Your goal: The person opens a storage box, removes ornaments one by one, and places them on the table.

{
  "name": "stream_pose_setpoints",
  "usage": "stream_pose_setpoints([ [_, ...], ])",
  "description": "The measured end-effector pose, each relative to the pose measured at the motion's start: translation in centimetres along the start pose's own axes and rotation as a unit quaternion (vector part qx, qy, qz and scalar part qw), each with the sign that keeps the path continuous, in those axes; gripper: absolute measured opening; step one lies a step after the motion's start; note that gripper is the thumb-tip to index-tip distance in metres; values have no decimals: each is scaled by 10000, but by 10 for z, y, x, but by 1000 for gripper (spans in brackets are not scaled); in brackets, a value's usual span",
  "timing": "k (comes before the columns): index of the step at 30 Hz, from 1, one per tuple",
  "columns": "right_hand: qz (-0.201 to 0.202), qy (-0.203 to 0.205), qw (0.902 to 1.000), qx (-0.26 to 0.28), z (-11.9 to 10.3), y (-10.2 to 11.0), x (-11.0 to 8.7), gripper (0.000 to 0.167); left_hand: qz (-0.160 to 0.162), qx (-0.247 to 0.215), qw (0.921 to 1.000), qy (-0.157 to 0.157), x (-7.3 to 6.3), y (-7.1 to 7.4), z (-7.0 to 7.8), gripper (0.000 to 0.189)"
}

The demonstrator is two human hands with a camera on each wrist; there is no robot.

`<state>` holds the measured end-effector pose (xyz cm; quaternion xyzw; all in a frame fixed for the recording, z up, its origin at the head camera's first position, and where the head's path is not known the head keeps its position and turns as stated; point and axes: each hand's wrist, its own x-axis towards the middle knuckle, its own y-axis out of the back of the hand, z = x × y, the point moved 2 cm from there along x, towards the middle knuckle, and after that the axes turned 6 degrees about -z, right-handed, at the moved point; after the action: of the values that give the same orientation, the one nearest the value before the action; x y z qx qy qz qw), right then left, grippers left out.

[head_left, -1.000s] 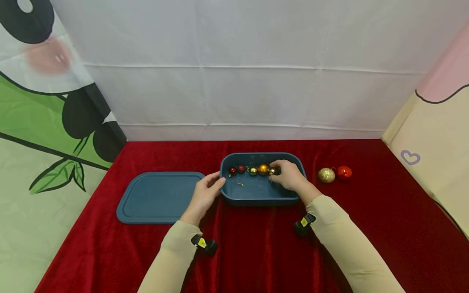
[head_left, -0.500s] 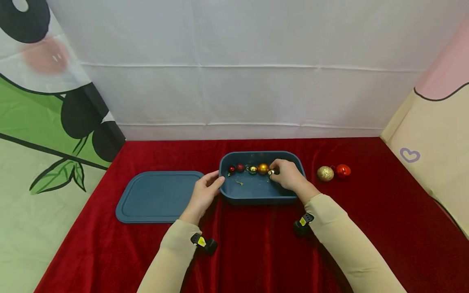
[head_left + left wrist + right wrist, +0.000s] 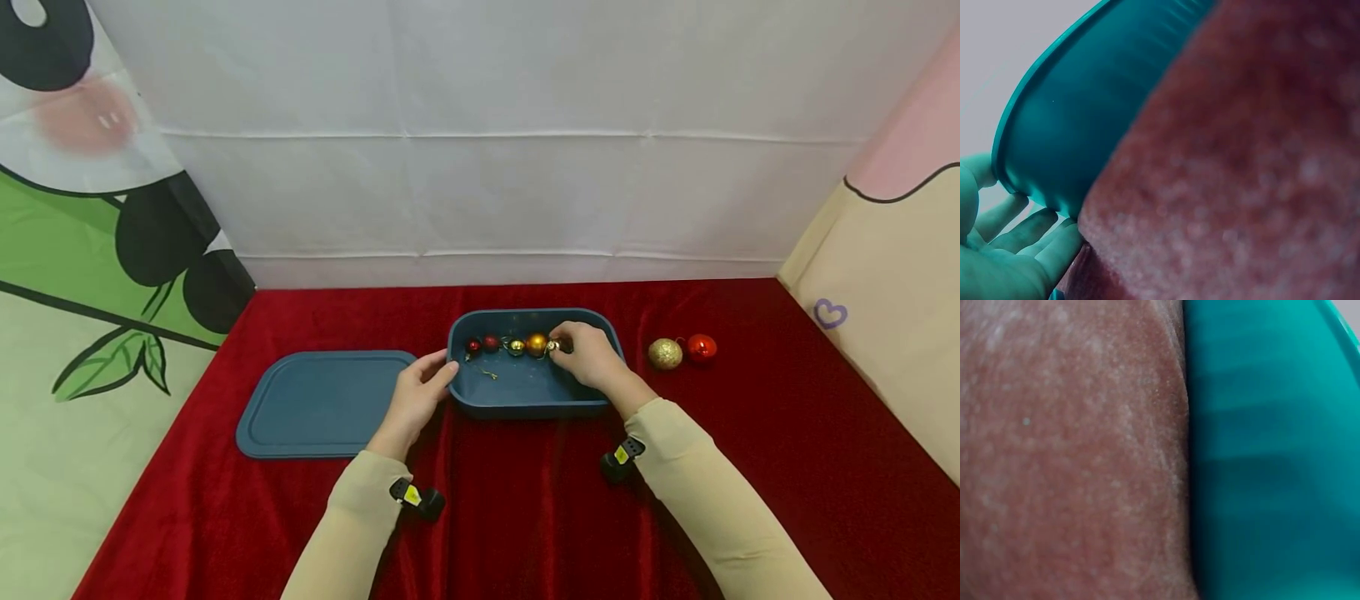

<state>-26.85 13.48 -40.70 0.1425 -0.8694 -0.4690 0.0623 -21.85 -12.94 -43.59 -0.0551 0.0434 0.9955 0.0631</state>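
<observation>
A blue rectangular box (image 3: 534,410) stands on the red cloth, with a row of small Christmas baubles along its inside. My left hand (image 3: 414,398) grips the box's left end. In the left wrist view its fingers lie against the outer wall, the thumb at the rim. My right hand (image 3: 588,358) reaches inside and pinches a small gold bauble (image 3: 552,346), partly hidden by the fingers. Left of it sit an orange-gold bauble (image 3: 536,344), a shiny gold bauble (image 3: 516,347) and two red baubles (image 3: 491,343). The right wrist view shows box wall and cloth, no hand.
A blue lid (image 3: 322,404) lies flat left of the box. To the right, a glittery gold bauble (image 3: 665,354) and a bright red bauble (image 3: 702,347) sit on the cloth (image 3: 750,433). A thin gold piece (image 3: 489,374) lies on the box floor.
My right hand has shifted the small gold bauble slightly left, up to the orange-gold one. My left hand stays at the box's end; the view has drifted a little.
</observation>
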Motion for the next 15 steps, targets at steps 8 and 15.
stream_pose_setpoints([
  [8, 426, 27, 9987, 284, -5, 6, -4, 31, 27, 37, 10000, 8, -2, 2, 1, 43],
  [15, 606, 124, 9974, 367, -10, 12, -11, 30, 11, 76, 10000, 9, -3, 3, 1, 44],
])
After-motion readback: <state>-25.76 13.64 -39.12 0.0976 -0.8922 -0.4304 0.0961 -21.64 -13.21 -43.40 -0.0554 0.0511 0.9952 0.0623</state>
